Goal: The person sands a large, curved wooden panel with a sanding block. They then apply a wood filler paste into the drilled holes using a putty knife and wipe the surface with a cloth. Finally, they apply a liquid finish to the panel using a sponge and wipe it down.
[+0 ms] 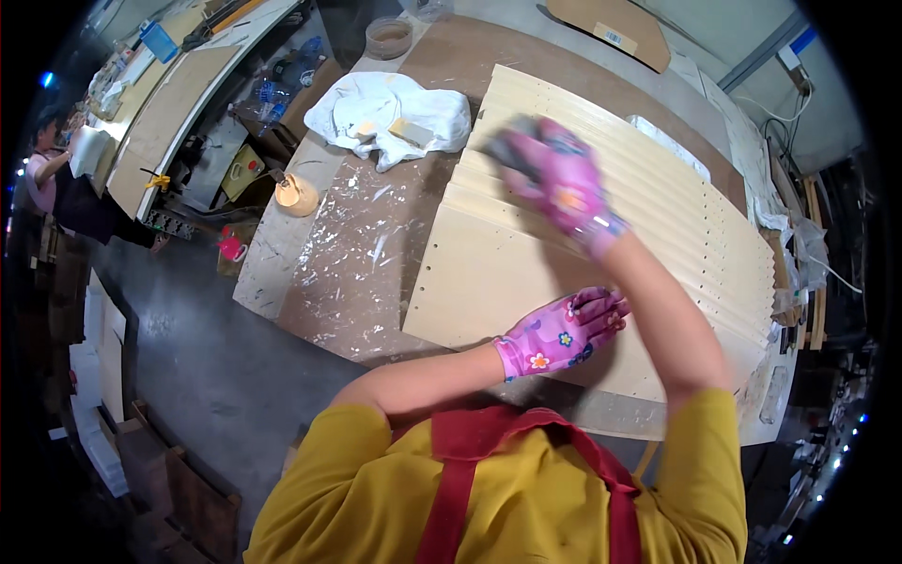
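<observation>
Pale wooden boards (474, 273) with small holes along their ends lie overlapped in a stepped stack on the workbench. My right hand (567, 183), in a pink flowered glove, is closed round a dark grey pad (512, 150) over the far left part of the stack. Motion blurs the pad, so its exact kind does not show. Gloved the same way, my left hand (564, 336) lies flat on the nearest board with its fingers stretched out and nothing in it.
A white cloth (385, 113) with a small flat piece on it lies left of the boards. Near the bench's left edge is an orange-tan container (297, 195); a round tub (388, 38) sits farther back. Another person (70, 179) stands by a side bench at far left.
</observation>
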